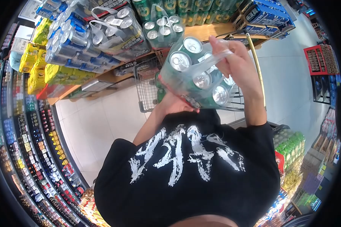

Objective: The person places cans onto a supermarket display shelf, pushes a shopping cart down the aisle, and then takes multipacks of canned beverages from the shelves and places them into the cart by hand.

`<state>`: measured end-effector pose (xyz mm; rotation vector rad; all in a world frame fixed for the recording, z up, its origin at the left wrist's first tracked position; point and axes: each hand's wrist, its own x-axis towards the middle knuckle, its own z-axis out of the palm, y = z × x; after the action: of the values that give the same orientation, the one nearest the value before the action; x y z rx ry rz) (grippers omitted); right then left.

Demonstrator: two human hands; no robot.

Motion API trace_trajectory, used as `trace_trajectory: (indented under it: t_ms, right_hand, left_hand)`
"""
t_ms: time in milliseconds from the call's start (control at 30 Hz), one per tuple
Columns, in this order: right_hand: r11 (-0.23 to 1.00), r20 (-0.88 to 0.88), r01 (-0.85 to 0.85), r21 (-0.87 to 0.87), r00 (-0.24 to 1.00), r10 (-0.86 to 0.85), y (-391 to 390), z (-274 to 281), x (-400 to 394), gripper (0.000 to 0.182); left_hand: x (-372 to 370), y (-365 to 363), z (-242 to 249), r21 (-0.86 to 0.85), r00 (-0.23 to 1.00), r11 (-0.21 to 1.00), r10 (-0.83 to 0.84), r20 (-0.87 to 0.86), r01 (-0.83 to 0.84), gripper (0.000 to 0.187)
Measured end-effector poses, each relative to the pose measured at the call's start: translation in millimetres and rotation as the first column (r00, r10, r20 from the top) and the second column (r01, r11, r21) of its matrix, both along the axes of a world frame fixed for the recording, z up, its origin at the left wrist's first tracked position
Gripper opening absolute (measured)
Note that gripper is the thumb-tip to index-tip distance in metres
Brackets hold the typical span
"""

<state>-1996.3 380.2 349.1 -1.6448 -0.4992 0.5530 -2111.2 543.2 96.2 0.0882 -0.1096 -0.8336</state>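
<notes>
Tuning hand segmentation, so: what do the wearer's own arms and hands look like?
Left hand and right hand are bare, ungloved. Forearms are uncovered below the short sleeves of a black T-shirt with white brush-style lettering across the front.

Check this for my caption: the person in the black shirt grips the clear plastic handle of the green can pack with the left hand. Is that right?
Wrong hand: in the head view, the person in the black shirt grips the clear plastic handle of the green can pack with the right hand.
</notes>
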Motion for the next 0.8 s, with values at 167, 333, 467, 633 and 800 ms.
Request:
trace_trajectory:
  t_ms: [167, 333, 467, 633, 800]
  right_hand:
    - [0.993, 0.182, -0.028, -0.110, 0.982, 0.048, 33, -58, -14, 0.051]
    - [0.935, 0.197, -0.199, -0.292, 0.945, 0.263, 63, -171, -21, 0.051]
    - [0.915, 0.153, -0.266, -0.304, 0.934, 0.323, 79, -230, -34, 0.050]
    - [0.817, 0.093, -0.449, -0.362, 0.855, 0.511, 96, -288, -58, 0.035]
    - [0.742, 0.021, -0.516, -0.428, 0.815, 0.579, 114, -315, -79, 0.033]
  left_hand:
    - [-17, 0, 16, 0.060, 0.812, 0.904, 0.408, -0.417, -0.424, 0.065]
    - [-31, 37, -57, 0.545, 0.656, 0.691, 0.691, -0.303, -0.476, 0.062]
    - [-41, 67, -70, 0.697, 0.681, 0.630, 0.677, -0.277, -0.342, 0.063]
    - [-67, 81, -104, 0.842, 0.718, 0.524, 0.634, -0.285, -0.129, 0.074]
    - [-104, 93, -163, 0.775, 0.752, 0.583, 0.618, -0.230, -0.242, 0.077]
